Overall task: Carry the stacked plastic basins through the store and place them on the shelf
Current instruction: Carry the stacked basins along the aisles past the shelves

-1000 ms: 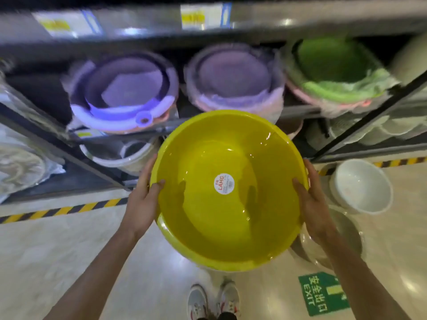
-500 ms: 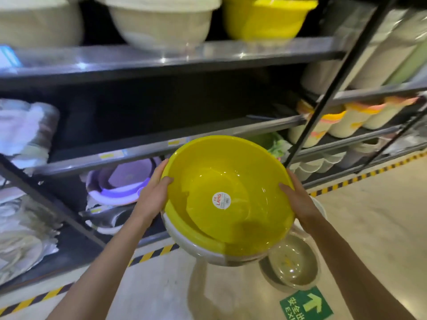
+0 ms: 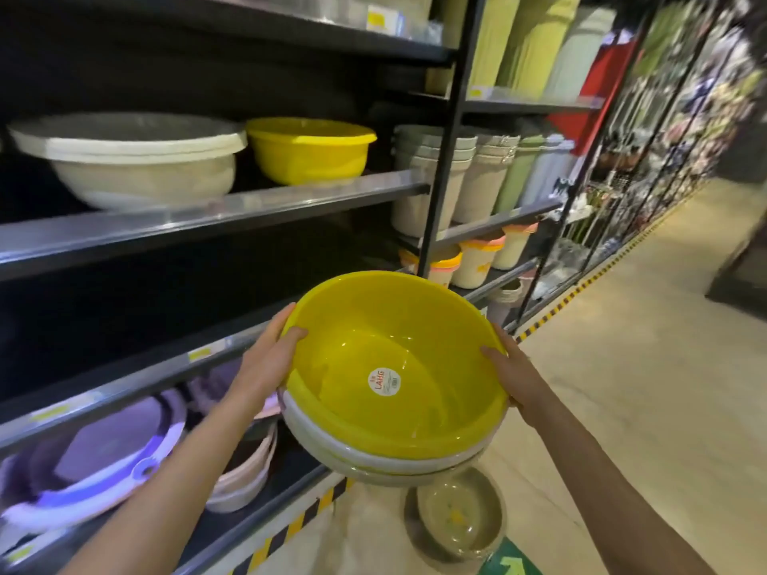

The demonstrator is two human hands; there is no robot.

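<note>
Basins (image 3: 394, 379) in a stack are held in the air in front of the shelf (image 3: 207, 217), lower than its middle board. The top basin is yellow and has a round sticker (image 3: 384, 381) on its bottom inside; white basins are nested under it. The left hand (image 3: 269, 359) grips the left rim of the stack, with the thumb over the yellow edge. The right hand (image 3: 514, 375) grips the right rim in the same way. On the shelf board above the stack stand a big cream basin (image 3: 133, 159) and a yellow basin (image 3: 309, 149), side by side. Below the stack, on the floor (image 3: 643, 388), lies a clear bowl (image 3: 456, 520). To the right of the shelf post stand pale buckets (image 3: 481, 180) in rows.
</note>
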